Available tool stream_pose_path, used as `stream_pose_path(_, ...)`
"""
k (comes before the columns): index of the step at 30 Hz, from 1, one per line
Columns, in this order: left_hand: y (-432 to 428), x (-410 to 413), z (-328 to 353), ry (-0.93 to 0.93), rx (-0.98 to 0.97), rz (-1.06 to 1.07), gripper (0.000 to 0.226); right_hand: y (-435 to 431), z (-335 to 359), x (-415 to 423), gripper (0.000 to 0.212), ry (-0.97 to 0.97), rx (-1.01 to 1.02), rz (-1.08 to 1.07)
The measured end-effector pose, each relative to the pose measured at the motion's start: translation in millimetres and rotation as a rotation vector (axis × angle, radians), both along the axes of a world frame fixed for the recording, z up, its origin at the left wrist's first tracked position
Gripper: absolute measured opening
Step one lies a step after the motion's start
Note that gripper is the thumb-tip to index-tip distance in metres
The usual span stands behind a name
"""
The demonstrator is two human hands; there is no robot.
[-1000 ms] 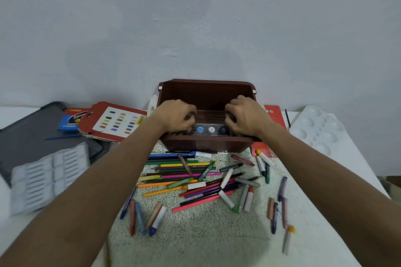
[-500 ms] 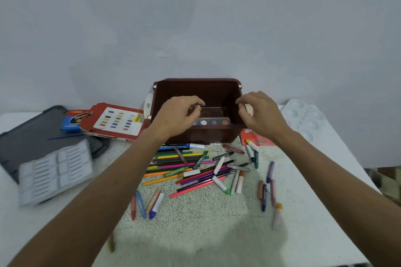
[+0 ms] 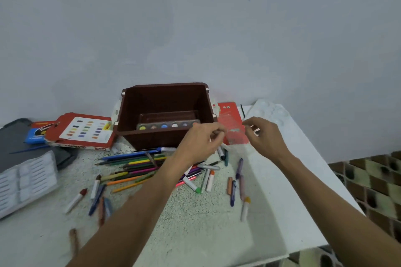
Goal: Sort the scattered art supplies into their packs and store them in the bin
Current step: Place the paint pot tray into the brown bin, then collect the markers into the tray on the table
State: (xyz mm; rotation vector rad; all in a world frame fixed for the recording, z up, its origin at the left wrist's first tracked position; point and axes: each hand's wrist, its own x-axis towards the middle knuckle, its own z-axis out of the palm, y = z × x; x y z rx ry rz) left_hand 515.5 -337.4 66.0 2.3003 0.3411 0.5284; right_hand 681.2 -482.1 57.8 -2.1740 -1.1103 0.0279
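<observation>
A: The bin is seen at the back of the table, open side up. A paint set is laid flat along its near wall, stored low, it would seem, so that room is kept above.

B: Both hands are held just off its right front corner. The right hand is slack, fingers loosely bent, nothing gripped. The left hand is curled inward, and whether anything is pinched cannot be told (blur is to blame).

A: By that aim, the red pack beside the bin is judged the target.

B: Plenty is left unsorted. Coloured pencils are heaped before the bin, and markers are strewn under the left wrist.

A: A white palette is noted beyond the right hand. A colour-chart pack and an insert tray are off left.

B: Markers near the red pack could be knocked on the reach.
</observation>
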Motion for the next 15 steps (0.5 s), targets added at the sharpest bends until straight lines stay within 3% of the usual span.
stream_pose_path(6, -15, 51, -24, 0.316, -0.246, 0.061, 0.036, -24, -33, 21, 0.029, 0.106, -0.241, -0.144)
stream_pose_path(9, -17, 74, -36, 0.419, -0.339, 0.159, 0.044, -28, -45, 21, 0.031, 0.185, -0.260, -0.179)
stream_pose_path(15, -15, 100, -54, 0.507, -0.330, 0.291, 0.050, -25, -63, 19, 0.036, 0.296, -0.257, -0.197)
